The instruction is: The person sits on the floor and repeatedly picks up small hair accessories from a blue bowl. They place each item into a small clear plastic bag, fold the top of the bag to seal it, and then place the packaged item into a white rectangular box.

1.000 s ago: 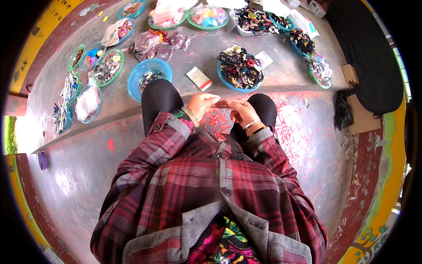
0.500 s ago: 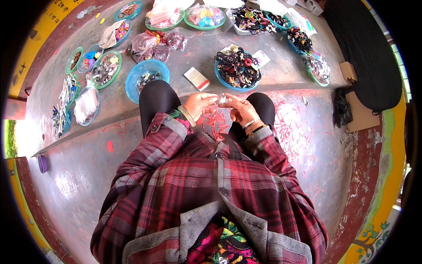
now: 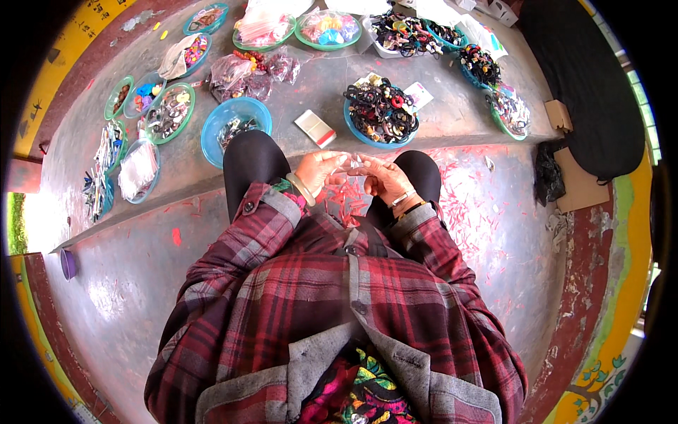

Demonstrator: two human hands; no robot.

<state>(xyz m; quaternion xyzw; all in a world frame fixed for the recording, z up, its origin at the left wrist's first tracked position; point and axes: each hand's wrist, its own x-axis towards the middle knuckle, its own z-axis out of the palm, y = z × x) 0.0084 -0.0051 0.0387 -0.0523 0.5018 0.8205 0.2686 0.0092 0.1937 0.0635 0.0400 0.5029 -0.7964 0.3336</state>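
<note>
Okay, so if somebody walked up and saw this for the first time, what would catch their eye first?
Probably the two hands meeting just above the knees: the left hand and right hand pinch a small clear item between their fingertips. Next, the spread of shallow bowls on the grey step ahead, above all the blue bowl of dark hair ties straight in front and the empty-looking blue bowl by the left knee. Red scraps litter the floor to the right.

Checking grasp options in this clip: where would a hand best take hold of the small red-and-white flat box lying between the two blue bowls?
Grip the flat box across its two long edges, coming straight down from above. It lies flat on the concrete ledge with bare surface all round, so both long sides look free.
</note>
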